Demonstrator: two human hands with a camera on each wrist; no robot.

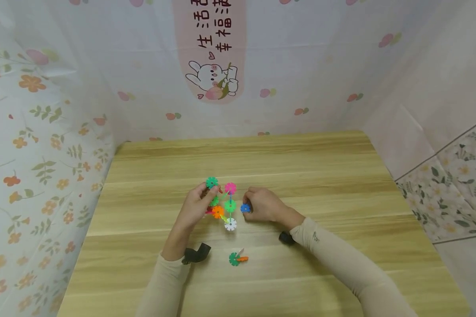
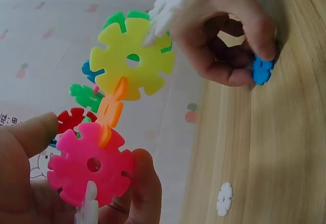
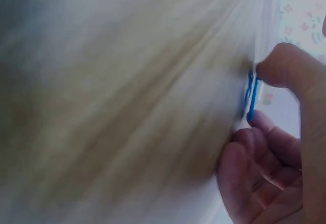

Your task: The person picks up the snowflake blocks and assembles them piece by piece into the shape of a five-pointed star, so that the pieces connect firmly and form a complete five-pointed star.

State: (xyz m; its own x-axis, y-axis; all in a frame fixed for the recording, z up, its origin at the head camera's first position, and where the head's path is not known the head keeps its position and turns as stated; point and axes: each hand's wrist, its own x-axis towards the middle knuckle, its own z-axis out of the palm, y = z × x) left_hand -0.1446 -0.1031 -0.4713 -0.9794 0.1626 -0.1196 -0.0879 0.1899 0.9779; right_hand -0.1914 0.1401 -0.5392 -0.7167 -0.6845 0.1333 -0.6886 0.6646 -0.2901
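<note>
My left hand (image 1: 196, 204) grips a joined cluster of plastic snowflake discs, held above the wooden table. In the left wrist view a pink disc (image 2: 84, 158) lies between thumb and fingers. An orange disc (image 2: 110, 111) links it to a yellow disc (image 2: 147, 68), with a white disc (image 2: 170, 2) slotted beyond. Just right of the cluster, my right hand (image 1: 266, 206) pinches a blue snowflake disc (image 1: 245, 208) between thumb and fingertip, close over the tabletop. The right wrist view shows this blue disc (image 3: 252, 95) edge-on; its table area is blurred.
Nearer the table's front, a small piece made of a green disc (image 1: 234, 259) with orange and white discs lies on the wood (image 1: 301, 281). A loose white disc (image 2: 224, 199) shows in the left wrist view. Black devices (image 1: 197, 254) sit at both wrists. Printed cloth hangs around the table.
</note>
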